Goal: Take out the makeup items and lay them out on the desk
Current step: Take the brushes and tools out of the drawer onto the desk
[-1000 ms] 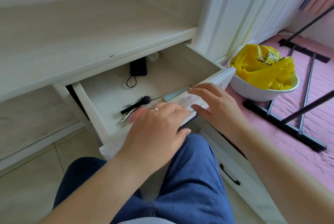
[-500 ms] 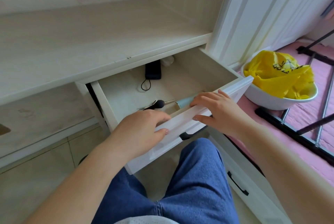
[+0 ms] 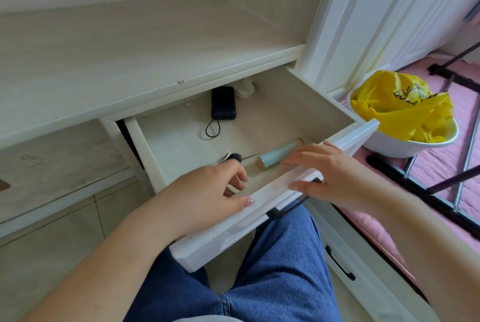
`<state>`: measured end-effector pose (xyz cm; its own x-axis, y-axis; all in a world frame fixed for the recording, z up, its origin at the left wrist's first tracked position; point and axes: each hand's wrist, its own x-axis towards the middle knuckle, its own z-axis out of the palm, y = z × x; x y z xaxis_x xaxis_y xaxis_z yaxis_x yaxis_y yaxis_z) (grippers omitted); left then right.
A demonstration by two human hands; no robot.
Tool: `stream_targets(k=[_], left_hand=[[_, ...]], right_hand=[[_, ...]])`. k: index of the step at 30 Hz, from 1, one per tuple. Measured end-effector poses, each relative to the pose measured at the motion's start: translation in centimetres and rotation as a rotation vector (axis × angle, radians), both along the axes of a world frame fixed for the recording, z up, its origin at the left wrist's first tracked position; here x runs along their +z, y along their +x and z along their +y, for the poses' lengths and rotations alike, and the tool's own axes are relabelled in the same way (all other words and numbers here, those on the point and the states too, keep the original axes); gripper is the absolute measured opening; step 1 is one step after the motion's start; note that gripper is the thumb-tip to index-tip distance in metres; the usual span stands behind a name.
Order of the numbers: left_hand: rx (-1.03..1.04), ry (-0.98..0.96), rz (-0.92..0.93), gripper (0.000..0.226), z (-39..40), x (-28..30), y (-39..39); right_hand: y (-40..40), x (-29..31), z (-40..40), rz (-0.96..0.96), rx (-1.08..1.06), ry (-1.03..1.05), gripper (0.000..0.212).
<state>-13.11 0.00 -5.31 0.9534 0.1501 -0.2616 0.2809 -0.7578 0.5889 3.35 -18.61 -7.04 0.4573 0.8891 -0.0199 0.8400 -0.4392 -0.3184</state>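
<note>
The white drawer (image 3: pixel 259 223) under the desk top (image 3: pixel 130 48) stands pulled out. Inside near its front lie a pale blue tube (image 3: pixel 275 156) with a gold end, a black-tipped brush (image 3: pixel 235 157) and slim silver tools (image 3: pixel 249 154). My left hand (image 3: pixel 205 191) reaches over the front panel, its thumb on the top edge. Its fingers curl down onto the brush handles, which it hides. My right hand (image 3: pixel 330 173) grips the front panel, fingers over the top beside the tube and thumb on the face.
A dark power bank (image 3: pixel 223 103) with a loop strap and a crumpled white thing (image 3: pixel 245 87) lie at the drawer's back. A white bowl (image 3: pixel 405 150) holding a yellow bag (image 3: pixel 400 108) stands at the right on pink bedding, beside a black rack (image 3: pixel 441 199). My knees are below the drawer.
The drawer has come further out toward me. My left hand has shifted from lying over the front panel to reaching inside with curled fingers. The blue tube is now in plain sight.
</note>
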Motion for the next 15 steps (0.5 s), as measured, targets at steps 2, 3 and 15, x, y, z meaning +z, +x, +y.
stream_targets(k=[2, 3, 15], left_hand=[[0.039, -0.004, 0.019, 0.026, 1.3, 0.0, 1.3], [0.048, 0.036, 0.029, 0.023, 2.0, 0.0, 2.3], [-0.158, 0.609, 0.562, 0.025, 3.3, -4.8, 10.5]], right_hand=[[1.4, 1.7, 1.3, 0.067, 0.017, -0.030, 0.046], [2.3, 2.2, 2.3, 0.052, 0.029, -0.032, 0.044], [8.6, -3.0, 11.2, -0.261, 0.256, -0.781, 0.053]])
